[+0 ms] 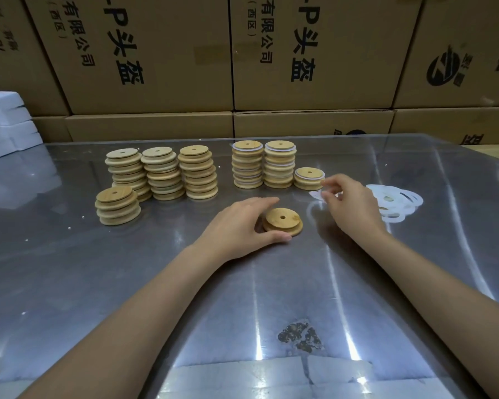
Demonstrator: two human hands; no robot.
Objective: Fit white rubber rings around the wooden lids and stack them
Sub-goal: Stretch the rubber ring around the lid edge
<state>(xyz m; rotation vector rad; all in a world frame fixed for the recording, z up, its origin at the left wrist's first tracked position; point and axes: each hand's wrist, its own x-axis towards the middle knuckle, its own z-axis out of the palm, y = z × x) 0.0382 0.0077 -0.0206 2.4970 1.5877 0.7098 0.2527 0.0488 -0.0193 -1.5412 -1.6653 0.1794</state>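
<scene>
A bare wooden lid [283, 222] with a centre hole lies flat on the table. My left hand [242, 226] cups its left side, thumb and fingers around the rim. My right hand [349, 201] is just right of it, fingertips pinching a white rubber ring [316, 194] above the table. A loose pile of white rings [395, 203] lies behind that hand. Several stacks of bare lids [162, 174] stand at the left. Two tall stacks of ringed lids [264, 165] and a single ringed lid [308, 178] stand at centre-right.
The table [271, 283] is covered with shiny clear plastic. A wall of brown cardboard boxes [242, 67] runs along the far edge. White foam pieces [6, 125] sit at the far left. A dark stain [300, 336] marks the near table.
</scene>
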